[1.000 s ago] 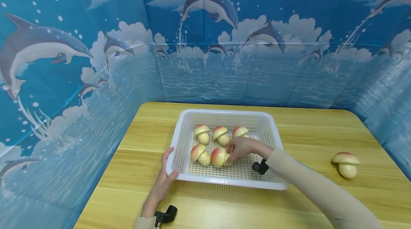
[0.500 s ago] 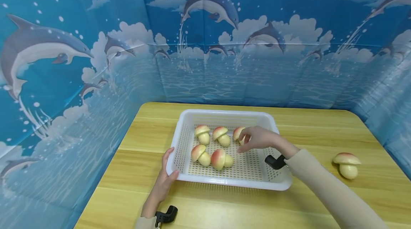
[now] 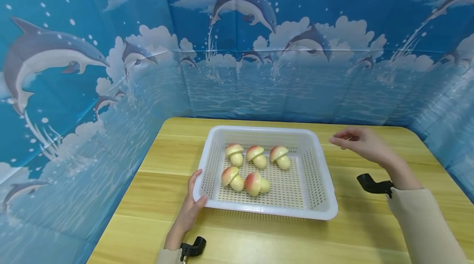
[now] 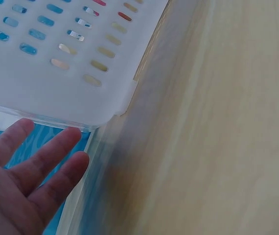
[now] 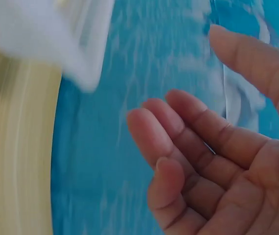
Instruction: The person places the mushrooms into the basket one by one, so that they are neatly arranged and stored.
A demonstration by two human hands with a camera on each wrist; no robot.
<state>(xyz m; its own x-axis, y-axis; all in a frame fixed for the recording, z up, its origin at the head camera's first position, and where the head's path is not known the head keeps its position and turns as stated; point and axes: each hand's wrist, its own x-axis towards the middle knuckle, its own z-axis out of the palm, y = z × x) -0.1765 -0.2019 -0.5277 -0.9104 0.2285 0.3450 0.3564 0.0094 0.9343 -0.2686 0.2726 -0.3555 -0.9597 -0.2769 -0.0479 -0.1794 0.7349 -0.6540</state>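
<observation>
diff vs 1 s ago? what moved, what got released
The right hand let go of the front-right mushroom, lifted out of the basket and swung right, now empty over the table. The left hand stays at the basket's front-left corner; five mushrooms unmoved.

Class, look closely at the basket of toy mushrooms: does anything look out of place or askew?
Yes. In the basket, three mushrooms stand in the back row; the front row's two lie tipped over, with a gap on the right.
</observation>
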